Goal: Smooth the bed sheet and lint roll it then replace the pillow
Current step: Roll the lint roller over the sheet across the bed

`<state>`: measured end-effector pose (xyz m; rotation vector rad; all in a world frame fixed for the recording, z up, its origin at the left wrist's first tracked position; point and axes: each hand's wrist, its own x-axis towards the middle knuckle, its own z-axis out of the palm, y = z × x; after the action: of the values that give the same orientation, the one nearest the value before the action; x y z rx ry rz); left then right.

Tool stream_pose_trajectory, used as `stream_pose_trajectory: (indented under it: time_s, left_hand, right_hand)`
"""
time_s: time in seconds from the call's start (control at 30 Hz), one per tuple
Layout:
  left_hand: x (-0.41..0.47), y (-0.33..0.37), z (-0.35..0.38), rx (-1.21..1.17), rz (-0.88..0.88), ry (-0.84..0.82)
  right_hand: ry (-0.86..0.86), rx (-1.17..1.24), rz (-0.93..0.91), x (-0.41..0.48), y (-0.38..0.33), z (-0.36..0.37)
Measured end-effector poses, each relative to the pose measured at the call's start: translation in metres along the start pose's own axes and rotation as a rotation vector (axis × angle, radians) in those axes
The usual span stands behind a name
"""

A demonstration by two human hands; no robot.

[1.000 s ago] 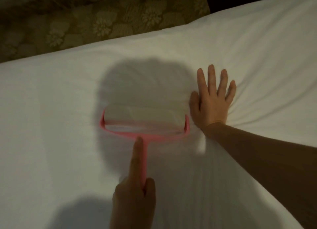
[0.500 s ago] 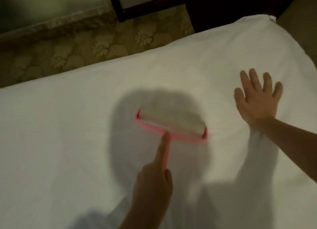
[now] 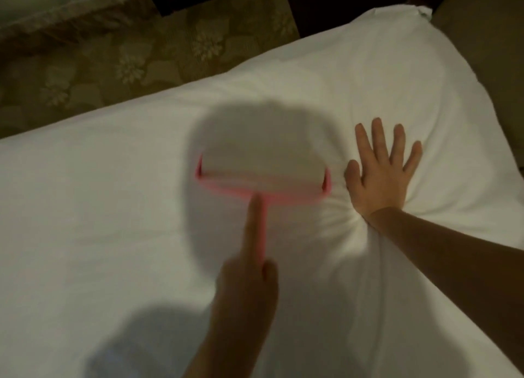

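A white bed sheet covers the mattress across most of the view. A lint roller with a pink frame and a white roll lies on the sheet at the centre, blurred. My left hand grips its pink handle, with the index finger stretched along it. Just right of the roller's end, my right hand presses flat on the sheet with fingers spread. Creases fan out from under its wrist. No pillow is in view.
The bed's far edge runs diagonally, with patterned carpet beyond it. Dark furniture stands past the bed's far right corner. A brown surface borders the bed on the right.
The roller has swung from a tilt back to level and moved away from me. My right hand has come back next to the roller's end and presses down again.
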<state>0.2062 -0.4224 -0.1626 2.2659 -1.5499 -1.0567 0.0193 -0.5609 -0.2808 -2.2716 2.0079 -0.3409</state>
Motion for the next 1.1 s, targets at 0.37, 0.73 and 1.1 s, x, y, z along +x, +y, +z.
stream_pose_trajectory:
  time_s: [0.37,0.73,1.1]
  left_hand:
    - [0.118,0.054,-0.019,-0.078,0.057,0.086]
    - [-0.034,0.005,-0.004,0.069,-0.176,-0.135]
    - [0.098,0.06,-0.005,-0.104,0.044,0.079]
  right_hand:
    - [0.007,0.014,-0.002,0.001,-0.001,0.004]
    - [0.019,0.006,-0.026,0.0,0.0,0.007]
    - [0.01,0.006,-0.02,0.001,0.001,0.006]
